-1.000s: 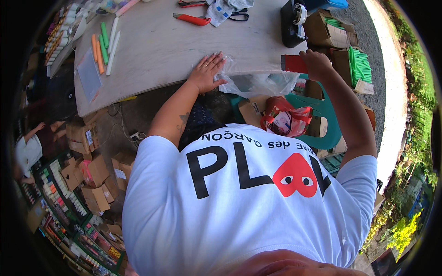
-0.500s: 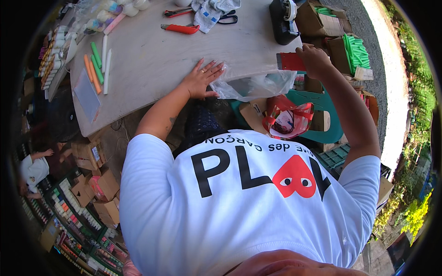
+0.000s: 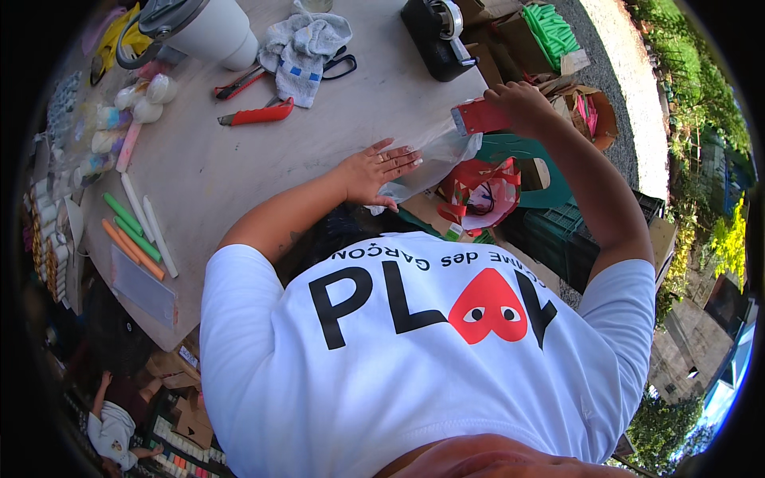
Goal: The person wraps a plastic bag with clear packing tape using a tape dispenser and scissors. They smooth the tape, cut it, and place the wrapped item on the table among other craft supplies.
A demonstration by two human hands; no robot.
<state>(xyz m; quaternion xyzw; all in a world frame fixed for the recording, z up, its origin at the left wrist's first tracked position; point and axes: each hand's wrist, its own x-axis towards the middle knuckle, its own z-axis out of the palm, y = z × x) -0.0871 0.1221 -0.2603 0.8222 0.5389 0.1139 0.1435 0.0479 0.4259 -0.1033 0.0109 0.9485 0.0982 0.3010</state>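
Observation:
My left hand (image 3: 382,171) lies flat near the table's front edge, fingers stretched out, pressing on a clear plastic bag (image 3: 430,167). The bag spreads rightward and hangs over the edge. My right hand (image 3: 522,110) is closed on the near end of a flat red rectangular piece (image 3: 480,118) with a greyish strip along its left edge; its exact kind is unclear. The piece is at the bag's right end, by the table corner. Beyond my left hand lie a red utility knife (image 3: 259,114) and a grey cloth (image 3: 303,56).
A black tape dispenser (image 3: 437,40) stands at the far right corner, and a white tumbler (image 3: 211,36) at far left. Green, orange and white candles (image 3: 127,219) lie left. Boxes of green sticks (image 3: 550,36) and a red-patterned bag (image 3: 484,195) are beyond the right edge. Another person (image 3: 111,430) is lower left.
The view has turned, so the table's things sit lower and farther left, and the tumbler shows. My left hand stays flat on the bag; the right still grips the red piece, now tilted slightly.

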